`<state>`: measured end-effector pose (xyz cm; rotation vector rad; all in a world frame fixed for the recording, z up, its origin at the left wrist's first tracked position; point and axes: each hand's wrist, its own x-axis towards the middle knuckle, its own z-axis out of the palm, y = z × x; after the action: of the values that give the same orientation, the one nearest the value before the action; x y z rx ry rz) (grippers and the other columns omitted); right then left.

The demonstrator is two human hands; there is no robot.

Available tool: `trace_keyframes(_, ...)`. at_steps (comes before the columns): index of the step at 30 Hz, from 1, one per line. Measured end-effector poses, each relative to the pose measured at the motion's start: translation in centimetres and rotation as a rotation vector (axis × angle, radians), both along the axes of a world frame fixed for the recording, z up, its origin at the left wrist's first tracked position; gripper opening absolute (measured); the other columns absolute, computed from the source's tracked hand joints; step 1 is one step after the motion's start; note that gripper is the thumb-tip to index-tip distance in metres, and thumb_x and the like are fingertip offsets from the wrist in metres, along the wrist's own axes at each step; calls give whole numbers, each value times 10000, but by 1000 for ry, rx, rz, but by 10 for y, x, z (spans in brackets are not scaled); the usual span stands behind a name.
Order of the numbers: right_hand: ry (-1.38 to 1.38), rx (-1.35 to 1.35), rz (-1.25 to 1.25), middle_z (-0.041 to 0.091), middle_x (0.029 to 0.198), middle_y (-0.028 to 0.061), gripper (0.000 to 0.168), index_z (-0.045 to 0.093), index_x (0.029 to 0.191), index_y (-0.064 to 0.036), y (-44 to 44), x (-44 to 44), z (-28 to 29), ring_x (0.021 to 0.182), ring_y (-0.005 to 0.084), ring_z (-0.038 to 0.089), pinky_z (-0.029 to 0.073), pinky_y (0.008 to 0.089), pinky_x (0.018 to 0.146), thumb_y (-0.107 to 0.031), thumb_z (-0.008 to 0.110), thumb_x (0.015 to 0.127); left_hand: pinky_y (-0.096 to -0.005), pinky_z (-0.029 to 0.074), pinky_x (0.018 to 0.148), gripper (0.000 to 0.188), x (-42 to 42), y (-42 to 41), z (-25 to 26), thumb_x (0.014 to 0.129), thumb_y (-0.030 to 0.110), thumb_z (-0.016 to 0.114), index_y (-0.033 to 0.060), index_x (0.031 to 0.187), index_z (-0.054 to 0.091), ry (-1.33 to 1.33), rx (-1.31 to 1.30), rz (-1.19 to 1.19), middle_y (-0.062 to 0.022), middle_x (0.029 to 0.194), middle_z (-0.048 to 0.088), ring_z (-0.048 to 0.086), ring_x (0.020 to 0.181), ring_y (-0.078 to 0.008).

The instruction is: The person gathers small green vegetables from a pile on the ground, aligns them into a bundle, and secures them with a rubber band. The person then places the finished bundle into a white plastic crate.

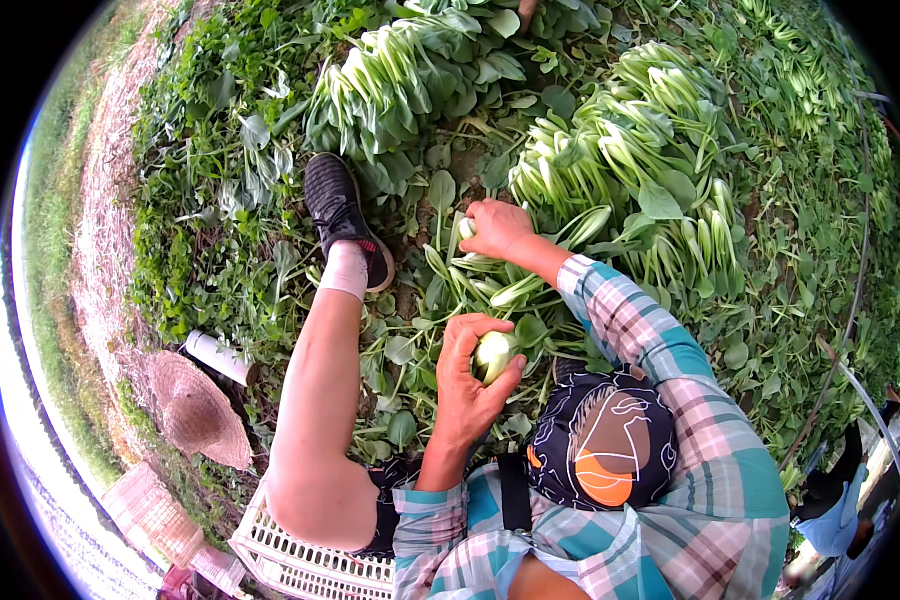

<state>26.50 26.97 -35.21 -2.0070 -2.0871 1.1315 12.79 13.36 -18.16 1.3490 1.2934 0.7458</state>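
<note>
My left hand (pixel 471 379), in front of my body, is closed around the pale stem base of a bok choy plant (pixel 496 354). Farther out, my right hand (pixel 497 229) has its fingers around the whitish base of another leafy green (pixel 466 228). Cut bok choy (pixel 514 291) lies loose between the two hands. Beyond my right hand, a large heap of bok choy (pixel 615 142) is stacked with its pale stems side by side. A second row of stacked bok choy (pixel 390 82) lies past my shoe.
My bare leg (pixel 315 405) and black shoe (pixel 337 202) are stretched out at the left. Beneath me is a white plastic crate (pixel 322 566). A straw hat (pixel 195 412), a white cylinder (pixel 219 358) and a woven basket (pixel 154 514) lie left. Another person (pixel 832 510) is at lower right.
</note>
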Motion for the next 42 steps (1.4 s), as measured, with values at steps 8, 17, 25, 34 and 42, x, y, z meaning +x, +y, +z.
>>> trace_keyframes(8, 545, 229, -100, 631, 961, 42, 450, 752, 1090, -150, -42, 54, 59, 761, 195, 606, 505, 321, 733, -263, 866, 669, -259, 477, 853, 290, -4, -6, 1, 861, -51, 636, 63, 1096, 511, -413, -203, 127, -53, 1024, 621, 580, 939, -112)
trace_keyframes(17, 414, 643, -104, 636, 955, 27, 443, 743, 1035, -137, -62, 86, 162, 809, 212, 671, 547, 320, 681, -253, 905, 639, -234, 489, 794, 461, -5, -3, 21, 901, 96, 766, 5, 1315, 586, -161, 36, 215, -58, 983, 681, 612, 868, -98)
trace_keyframes(25, 879, 355, -10, 608, 925, 34, 499, 678, 1081, -40, -87, 66, 180, 624, 126, 603, 517, 267, 621, -150, 899, 647, -360, 412, 1101, 758, 16, 5, 27, 925, 105, 714, -25, 1553, 310, -418, -92, 17, -175, 1446, 514, 534, 1296, -245)
trace_keyframes(34, 943, 310, -140, 621, 917, 58, 440, 637, 1027, -24, -103, 66, 158, 617, 136, 618, 501, 291, 567, -114, 867, 663, -375, 378, 1128, 765, 28, 7, 13, 919, 162, 716, -29, 1543, 318, -346, -134, 67, -151, 1441, 512, 521, 1308, -244)
trace_keyframes(42, 1119, 21, -29, 659, 979, 84, 341, 662, 1019, -8, -100, 84, 154, 754, 188, 727, 581, 309, 706, -133, 828, 748, -365, 458, 1052, 606, 16, 7, -13, 943, 152, 693, -58, 1452, 438, -418, -199, 164, -151, 1343, 588, 600, 1197, -234)
